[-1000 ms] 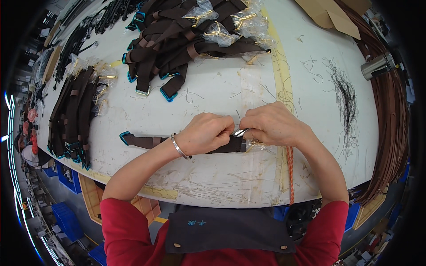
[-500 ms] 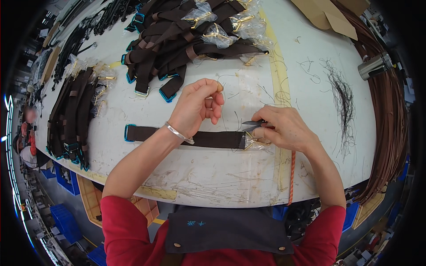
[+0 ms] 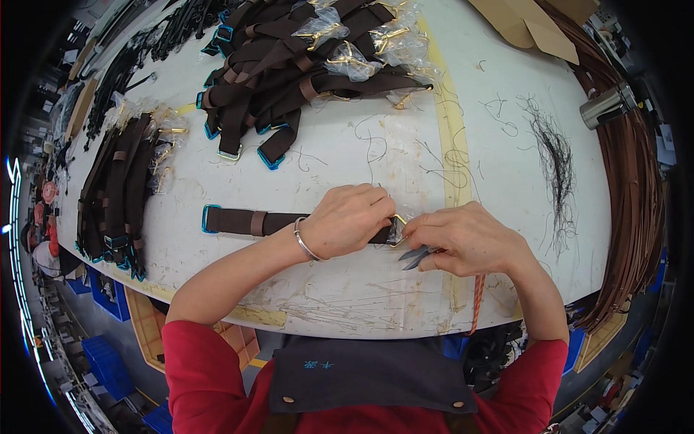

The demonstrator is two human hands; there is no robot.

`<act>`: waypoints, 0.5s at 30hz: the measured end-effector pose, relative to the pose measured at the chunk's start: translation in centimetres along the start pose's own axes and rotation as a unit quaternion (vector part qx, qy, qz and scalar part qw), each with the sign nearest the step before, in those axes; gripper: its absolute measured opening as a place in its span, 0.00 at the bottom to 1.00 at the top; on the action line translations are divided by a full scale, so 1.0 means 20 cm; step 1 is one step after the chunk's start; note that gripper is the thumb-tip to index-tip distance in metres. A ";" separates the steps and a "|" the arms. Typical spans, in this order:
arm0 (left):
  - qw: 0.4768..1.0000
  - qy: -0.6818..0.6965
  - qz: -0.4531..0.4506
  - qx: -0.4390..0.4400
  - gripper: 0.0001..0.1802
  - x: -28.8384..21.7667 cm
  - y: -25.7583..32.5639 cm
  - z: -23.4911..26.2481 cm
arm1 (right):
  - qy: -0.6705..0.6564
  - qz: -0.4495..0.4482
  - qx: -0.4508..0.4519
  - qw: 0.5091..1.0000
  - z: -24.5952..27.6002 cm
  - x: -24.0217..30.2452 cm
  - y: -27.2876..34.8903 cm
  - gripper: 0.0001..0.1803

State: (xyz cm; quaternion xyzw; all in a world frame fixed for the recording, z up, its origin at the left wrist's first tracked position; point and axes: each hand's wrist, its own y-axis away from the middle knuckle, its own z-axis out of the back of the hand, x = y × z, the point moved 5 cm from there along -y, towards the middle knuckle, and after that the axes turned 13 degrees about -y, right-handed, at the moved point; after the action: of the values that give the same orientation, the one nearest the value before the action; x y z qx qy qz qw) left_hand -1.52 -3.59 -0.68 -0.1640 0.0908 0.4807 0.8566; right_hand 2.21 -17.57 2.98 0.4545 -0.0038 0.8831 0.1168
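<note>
A dark brown webbing strap (image 3: 236, 220) lies across the table, with a blue-wrapped buckle (image 3: 210, 218) at its left end and a brown loop around it. At its right end is a gold metal ring (image 3: 398, 230) with clear plastic film. My left hand (image 3: 347, 220) is closed over the strap beside the ring, its fingertips pinching there. Thread snips (image 3: 417, 255) sit in my right hand (image 3: 466, 237), blades pointing left below the ring. Right thumb and forefinger meet at the ring's right side; any thread between them is too small to see.
Piled straps (image 3: 253, 79) with bagged gold hardware cover the far table (image 3: 325, 289); another strap bundle (image 3: 119, 188) lies left. Loose dark threads (image 3: 555, 163), brown strips (image 3: 625, 202), a metal cylinder (image 3: 609, 107) and cardboard (image 3: 531, 29) are right. An orange cord (image 3: 478, 304) hangs over the near edge.
My left hand has come down and right, from above the strap onto its ring end. The snips, still in my right hand, have swung below the ring. Cut thread bits lie farther back.
</note>
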 end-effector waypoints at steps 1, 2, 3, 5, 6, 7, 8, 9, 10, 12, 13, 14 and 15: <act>1.000 -0.019 -0.001 -0.006 0.09 -0.01 0.00 0.00 | 0.006 -0.021 0.021 1.000 0.00 0.00 0.00 0.11; 0.999 -0.034 -0.006 -0.019 0.09 -0.01 0.01 -0.01 | 0.011 -0.042 0.042 0.998 0.00 0.01 0.00 0.12; 0.998 -0.049 -0.010 -0.031 0.09 -0.01 0.02 -0.01 | 0.017 -0.063 0.063 0.996 0.00 0.02 0.00 0.13; 0.997 -0.048 -0.012 -0.057 0.08 -0.01 0.03 -0.01 | -0.077 -0.077 0.101 0.989 0.02 0.00 0.01 0.13; 0.997 -0.032 -0.008 -0.069 0.08 -0.01 0.03 -0.01 | -0.123 -0.084 0.121 0.981 0.03 -0.01 0.01 0.13; 0.997 -0.015 -0.005 -0.081 0.07 0.00 0.03 0.00 | -0.166 -0.083 0.077 0.980 0.06 -0.03 0.00 0.13; 0.997 0.013 0.008 -0.081 0.07 0.01 0.03 0.00 | -0.209 -0.081 0.033 0.974 0.09 -0.06 -0.01 0.13; 0.996 0.042 0.021 -0.082 0.06 0.03 0.03 0.00 | -0.251 -0.078 -0.011 0.965 0.13 -0.08 -0.02 0.13; 0.994 0.070 0.034 -0.081 0.05 0.04 0.03 0.01 | -0.158 -0.108 -0.055 0.980 0.16 -0.09 -0.04 0.11; 0.989 0.117 0.064 -0.066 0.04 0.06 0.03 0.00 | -0.036 -0.092 -0.084 0.992 0.15 -0.14 -0.08 0.11; 0.985 0.139 0.080 -0.060 0.04 0.07 0.03 0.00 | 0.026 -0.081 -0.096 0.992 0.14 -0.16 -0.10 0.11; 0.985 0.143 0.080 -0.062 0.03 0.07 0.03 0.00 | 0.011 -0.072 -0.089 0.993 0.11 -0.17 -0.12 0.11; 0.984 0.147 0.079 -0.064 0.03 0.07 0.03 0.01 | -0.004 -0.063 -0.081 0.995 0.09 -0.17 -0.14 0.10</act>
State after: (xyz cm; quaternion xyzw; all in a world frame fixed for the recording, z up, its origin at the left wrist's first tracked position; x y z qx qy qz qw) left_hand -1.26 -2.10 -1.09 -0.2794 0.1975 0.5223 0.7811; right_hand 6.12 -15.82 1.13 0.4467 -0.0470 0.8687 0.2087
